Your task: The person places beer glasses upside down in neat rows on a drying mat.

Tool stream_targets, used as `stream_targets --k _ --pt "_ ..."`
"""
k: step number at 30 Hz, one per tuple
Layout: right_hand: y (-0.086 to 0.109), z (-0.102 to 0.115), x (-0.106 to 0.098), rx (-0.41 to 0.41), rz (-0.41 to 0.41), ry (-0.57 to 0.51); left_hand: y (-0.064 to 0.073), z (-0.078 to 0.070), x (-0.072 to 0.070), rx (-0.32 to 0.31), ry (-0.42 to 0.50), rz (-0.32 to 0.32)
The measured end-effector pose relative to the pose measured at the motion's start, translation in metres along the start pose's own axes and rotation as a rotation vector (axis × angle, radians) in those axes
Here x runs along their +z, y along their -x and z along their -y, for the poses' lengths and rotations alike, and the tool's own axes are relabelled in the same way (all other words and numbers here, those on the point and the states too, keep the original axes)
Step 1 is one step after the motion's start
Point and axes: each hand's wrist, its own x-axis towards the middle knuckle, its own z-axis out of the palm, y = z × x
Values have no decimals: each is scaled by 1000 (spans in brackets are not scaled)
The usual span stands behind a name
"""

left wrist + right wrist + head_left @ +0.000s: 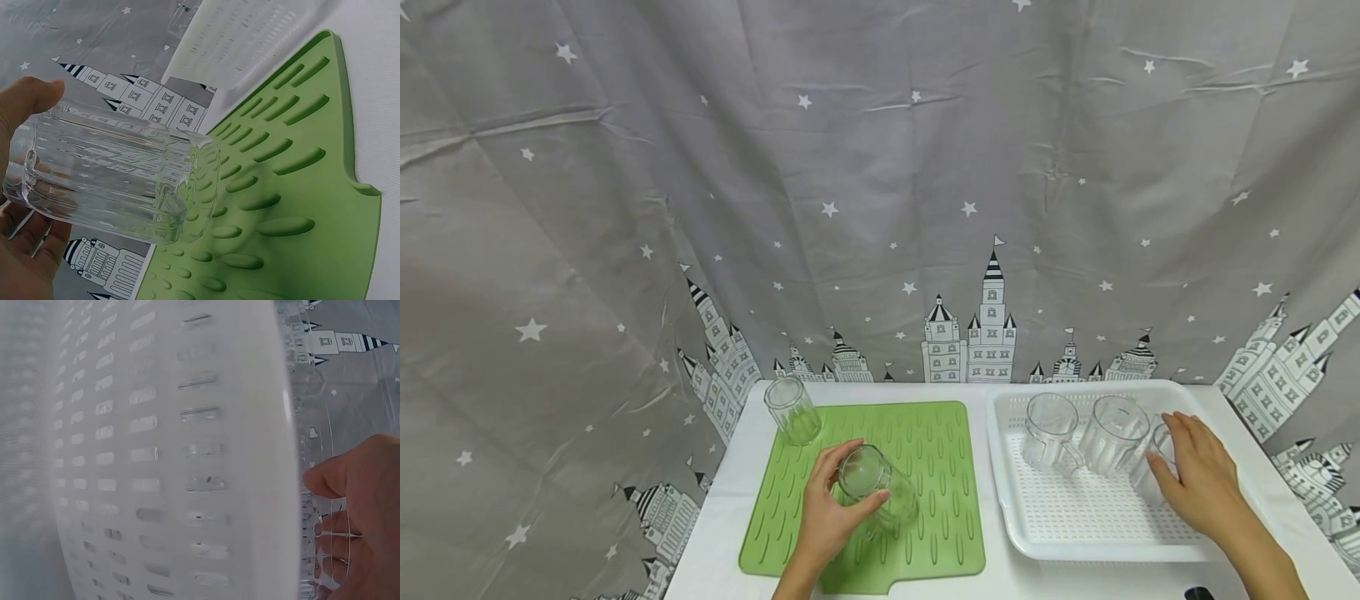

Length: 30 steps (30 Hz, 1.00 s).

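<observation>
My left hand [835,504] grips a clear glass mug [880,487] near its rim, thumb on one side and fingers on the other. The mug is tilted, its base close to the green drying mat [936,500]; whether they touch I cannot tell. In the left wrist view the ribbed wall of this mug [106,169] shows clearly. Over the right end of the white basket [1015,525], my right hand [1202,471] holds another glass mug [1144,483] by its upper part. The hand and basket wall partly hide that mug.
Two more glass mugs, a left one [1051,429] and a middle one [1114,433], stand in the basket beside the right hand. An upright clear glass [793,410] is at the mat's far left corner. A grey printed curtain [880,208] hangs behind the white table [981,575].
</observation>
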Motion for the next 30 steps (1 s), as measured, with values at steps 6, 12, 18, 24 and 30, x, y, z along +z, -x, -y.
stream_targets --k 6,12,18,24,30 --pt "2 -1 2 0 -9 6 -5 3 -3 1 -11 -24" --pt "3 -1 5 2 -15 17 -20 3 -9 19 1 -84" --pt "3 -1 4 11 -13 13 -36 6 -10 -4 -42 -138" --pt "3 1 4 17 -3 6 -51 9 -4 -4 -58 -181" --pt "3 2 3 34 7 13 -69 12 7 -3 -88 -238"
